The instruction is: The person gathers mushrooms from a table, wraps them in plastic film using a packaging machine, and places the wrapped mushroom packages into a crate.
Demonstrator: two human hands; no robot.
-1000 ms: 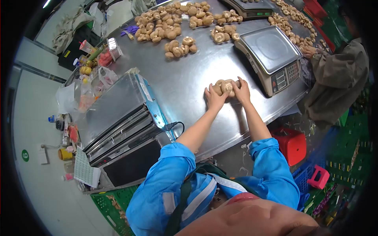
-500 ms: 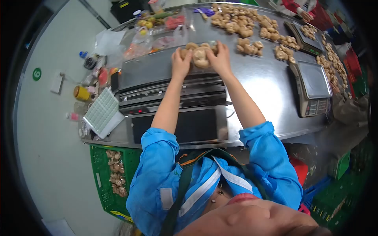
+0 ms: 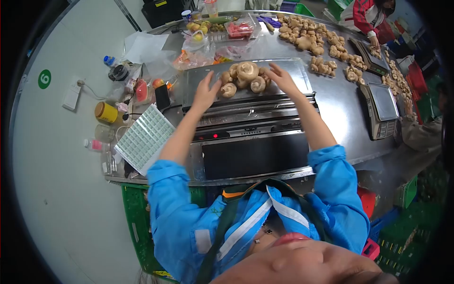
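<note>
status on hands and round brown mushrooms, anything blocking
Bare left hand, bare right hand open, either side of round brown mushrooms. Mushrooms clustered on flat silver metal plate. Nothing seen covering them.

Produce packing room: mushrooms, scales, crates

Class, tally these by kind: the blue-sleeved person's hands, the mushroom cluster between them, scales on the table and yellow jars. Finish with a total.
Hands: 2
Mushroom cluster: 1
Scales: 2
Yellow jar: 1
Total: 6
</note>
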